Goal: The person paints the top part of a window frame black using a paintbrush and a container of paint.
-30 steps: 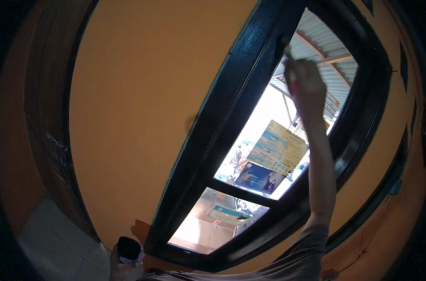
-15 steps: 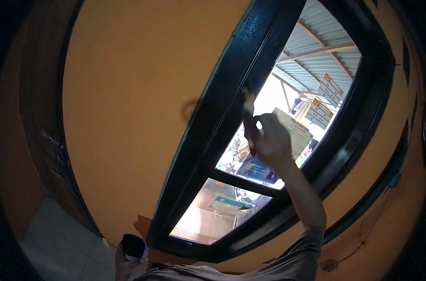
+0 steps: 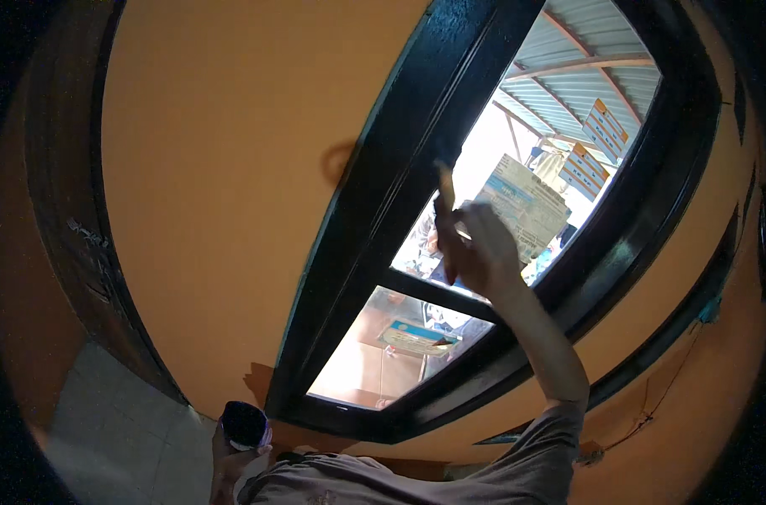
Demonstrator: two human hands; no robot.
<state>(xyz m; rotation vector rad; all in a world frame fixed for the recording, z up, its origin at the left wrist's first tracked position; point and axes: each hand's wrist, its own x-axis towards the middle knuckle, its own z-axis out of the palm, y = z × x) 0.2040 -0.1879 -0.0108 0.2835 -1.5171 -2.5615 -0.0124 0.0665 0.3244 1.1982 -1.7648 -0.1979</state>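
My right hand (image 3: 488,252) is raised in front of the window, its fingers closed around a slim paintbrush (image 3: 445,192). The brush points upward, and its blurred dark tip is at the inner edge of the glossy black window frame (image 3: 374,202); whether it touches the wood I cannot tell. Low at the left, my left hand (image 3: 229,461) is wrapped around a small round container (image 3: 245,426) with dark contents and a pale, purplish side. The glass pane (image 3: 475,172) lies just behind my right hand.
An orange wall (image 3: 231,185) fills the left side. Printed papers (image 3: 526,206) show at the upper pane, and a blue-and-white sheet (image 3: 416,337) at the lower pane. A thin cord (image 3: 644,417) hangs at the right. Grey floor tiles (image 3: 113,421) lie at lower left.
The window frame has shifted upward in view while my right hand stays at nearly the same spot, so the brush is lower along the frame. My left hand still holds the container.
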